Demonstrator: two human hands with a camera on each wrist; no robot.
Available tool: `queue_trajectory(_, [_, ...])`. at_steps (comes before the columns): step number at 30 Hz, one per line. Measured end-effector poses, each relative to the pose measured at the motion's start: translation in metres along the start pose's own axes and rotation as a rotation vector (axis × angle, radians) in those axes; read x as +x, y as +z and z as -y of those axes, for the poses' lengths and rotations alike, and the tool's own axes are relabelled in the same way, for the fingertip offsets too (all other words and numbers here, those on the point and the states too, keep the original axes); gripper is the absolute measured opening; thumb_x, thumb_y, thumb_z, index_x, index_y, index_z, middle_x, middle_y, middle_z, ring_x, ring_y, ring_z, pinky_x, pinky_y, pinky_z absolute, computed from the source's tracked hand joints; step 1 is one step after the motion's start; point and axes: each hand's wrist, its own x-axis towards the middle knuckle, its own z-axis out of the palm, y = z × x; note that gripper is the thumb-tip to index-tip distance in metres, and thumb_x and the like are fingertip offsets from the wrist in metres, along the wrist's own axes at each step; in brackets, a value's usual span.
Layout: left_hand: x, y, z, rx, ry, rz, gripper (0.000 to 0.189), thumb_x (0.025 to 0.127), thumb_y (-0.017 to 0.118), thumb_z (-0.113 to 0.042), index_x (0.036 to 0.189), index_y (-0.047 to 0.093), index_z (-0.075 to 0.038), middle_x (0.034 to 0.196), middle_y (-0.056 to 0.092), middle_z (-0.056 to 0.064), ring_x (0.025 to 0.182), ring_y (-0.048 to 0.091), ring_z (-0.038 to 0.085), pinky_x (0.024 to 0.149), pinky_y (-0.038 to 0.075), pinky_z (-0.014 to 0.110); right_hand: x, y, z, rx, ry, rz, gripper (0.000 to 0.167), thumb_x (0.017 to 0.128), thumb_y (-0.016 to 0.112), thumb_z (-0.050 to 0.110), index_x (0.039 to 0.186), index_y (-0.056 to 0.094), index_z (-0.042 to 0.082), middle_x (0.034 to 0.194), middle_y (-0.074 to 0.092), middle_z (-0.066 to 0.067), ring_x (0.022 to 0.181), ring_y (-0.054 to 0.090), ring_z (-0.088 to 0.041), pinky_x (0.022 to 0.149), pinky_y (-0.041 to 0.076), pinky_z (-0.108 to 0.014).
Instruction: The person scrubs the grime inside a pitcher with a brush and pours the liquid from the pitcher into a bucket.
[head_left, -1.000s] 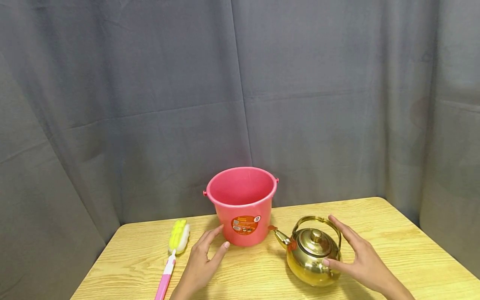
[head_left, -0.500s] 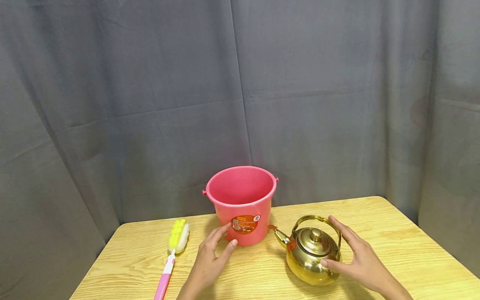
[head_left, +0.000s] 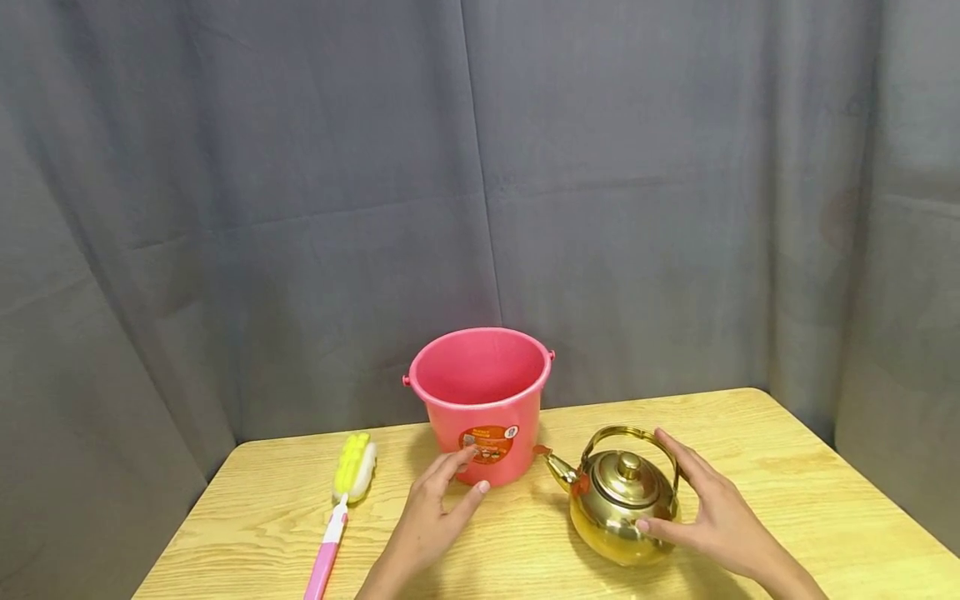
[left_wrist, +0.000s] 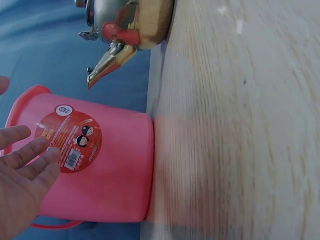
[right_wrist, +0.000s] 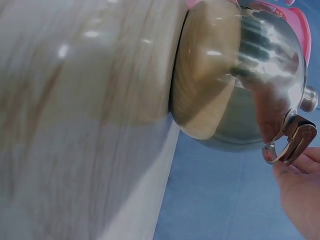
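My left hand hovers in front of a pink bucket, thumb and fingers spread and holding nothing. In the left wrist view its fingertips overlap the bucket's orange label. My right hand is at the right side of a shiny gold kettle, with fingers extended beside the raised handle and thumb against the body in this view. In the right wrist view the fingertips meet the handle's hinge. The kettle stands upright, and its spout points at the bucket.
A sponge brush with a yellow and white head and pink handle lies left of my left hand. The wooden table ends at a grey curtain behind, which also hangs along both sides.
My left hand has moved right and slightly forward, from the bucket's left side to its label. My right hand stays at the kettle, and bucket, kettle and brush keep their places.
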Motion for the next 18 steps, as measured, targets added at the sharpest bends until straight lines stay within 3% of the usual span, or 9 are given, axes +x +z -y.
queue_trajectory(6, [0.002,0.007,-0.002,-0.005,0.021,0.036,0.053,0.095,0.062,-0.037,0.136,0.053,-0.005,0.129,0.056,0.009,0.113,0.057,0.029,0.091,0.047,0.050,0.001,0.001,-0.001,-0.014,-0.006,0.016,0.107,0.067,0.088,0.040,0.153,0.029,0.014,0.147,0.041,-0.015,0.125,0.045,-0.037,0.093,0.027,-0.006])
queue_trajectory(15, [0.004,0.017,-0.003,-0.003,0.048,0.044,0.051,0.095,0.062,-0.035,0.135,0.055,-0.005,0.127,0.057,0.007,0.112,0.057,0.029,0.092,0.047,0.046,0.000,0.002,-0.003,0.043,0.016,0.043,0.109,0.067,0.088,0.043,0.153,0.028,0.011,0.147,0.037,-0.023,0.126,0.042,-0.044,0.093,0.025,-0.004])
queue_trajectory(18, [0.004,0.018,-0.004,-0.003,0.045,0.044,0.051,0.095,0.062,-0.036,0.135,0.055,-0.005,0.127,0.058,0.007,0.112,0.057,0.029,0.092,0.047,0.046,-0.001,0.003,-0.003,0.021,0.013,0.035,0.111,0.065,0.088,0.044,0.152,0.029,0.012,0.147,0.038,-0.023,0.125,0.043,-0.044,0.095,0.034,-0.012])
